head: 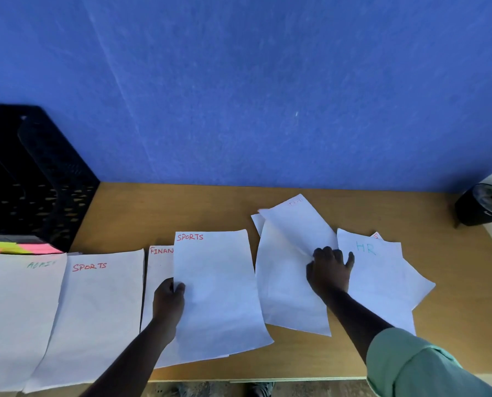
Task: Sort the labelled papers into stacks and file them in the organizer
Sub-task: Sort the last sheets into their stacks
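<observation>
Two sheets read SPORTS: one (96, 310) lies flat on the tabletop (199, 207), the other (219, 293) is pinched at its edge by the left hand (169, 300), thumb on top, and hides all but "FINAN" of the sheet (157, 279) beneath. Left of the flat SPORTS sheet, a faint green label on a cropped sheet (16, 310) is hard to read. Right of the held sheet sits a loose pile (293, 270), its top label blurred; the right hand (329, 270) presses it, fingers curled, beside the HR sheet (379, 282). One black organizer (38, 179) stands far left, cropped.
</observation>
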